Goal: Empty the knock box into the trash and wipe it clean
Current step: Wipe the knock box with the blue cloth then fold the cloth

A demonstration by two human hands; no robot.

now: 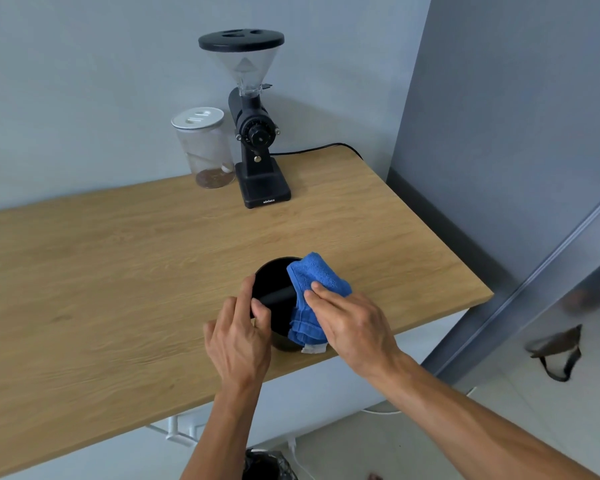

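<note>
Between both hands, knock box [274,285]: left hand [238,336] grips rim, right hand [352,322] presses cloth [314,289].

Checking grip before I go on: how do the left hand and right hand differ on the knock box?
The left hand pinches the knock box bare at its near-left rim; the right hand presses a blue cloth over the right rim. Left fingers curl, right fingers lie flatter. Both touch the box on the wooden table.
</note>
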